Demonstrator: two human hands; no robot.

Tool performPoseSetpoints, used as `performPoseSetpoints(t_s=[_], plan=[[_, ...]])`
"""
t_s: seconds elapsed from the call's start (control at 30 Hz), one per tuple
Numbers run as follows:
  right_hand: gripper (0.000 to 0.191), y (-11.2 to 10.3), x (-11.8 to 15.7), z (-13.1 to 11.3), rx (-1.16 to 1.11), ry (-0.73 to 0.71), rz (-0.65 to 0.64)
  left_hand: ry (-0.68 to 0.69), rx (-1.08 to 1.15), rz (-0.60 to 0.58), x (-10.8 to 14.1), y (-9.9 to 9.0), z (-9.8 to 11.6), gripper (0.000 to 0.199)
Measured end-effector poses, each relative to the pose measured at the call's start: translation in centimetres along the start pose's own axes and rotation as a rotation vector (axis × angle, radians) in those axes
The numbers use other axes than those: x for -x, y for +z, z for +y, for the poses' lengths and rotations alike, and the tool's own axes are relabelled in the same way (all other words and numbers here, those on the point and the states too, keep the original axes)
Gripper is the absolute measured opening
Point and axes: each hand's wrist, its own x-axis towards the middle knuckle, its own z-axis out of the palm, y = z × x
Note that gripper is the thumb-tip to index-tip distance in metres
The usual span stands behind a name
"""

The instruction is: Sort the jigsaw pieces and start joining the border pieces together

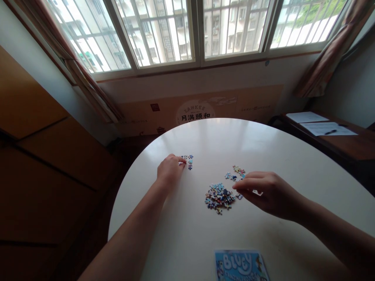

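Observation:
My left hand [170, 169] rests on the white round table [181, 226], its fingers closed at the left edge of a small group of puzzle pieces [190, 161]; whether a piece is between the fingertips is hidden. My right hand [263, 191] hovers just right of a heap of mixed puzzle pieces [219, 197], thumb and fingers bent with a gap between them; nothing shows in it. Behind the heap, close to my right fingertips, lie a few blue pieces [230, 176] and some yellowish ones [239, 169].
A blue Bluey box [240, 266] lies at the near edge of view. Papers [328, 128] and a dark pen sit on a brown side table [348, 146] at the right. Barred windows and a printed carton [164, 111] are beyond the table.

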Motion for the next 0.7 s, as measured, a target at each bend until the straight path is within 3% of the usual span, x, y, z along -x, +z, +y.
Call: performPoseSetpoints(t_s=[0.53, 0.7], plan=[[0.017, 0.07, 0.25, 0.59, 0.056, 0.008, -0.009, -0.012, -0.018, 0.024, -0.17, 0.29, -0.06, 0.02], [0.018, -0.19, 0.2, 0.82, 0.091, 0.084, -0.091, -0.005, -0.031, 0.032, -0.14, 0.35, 0.03, 0.021]])
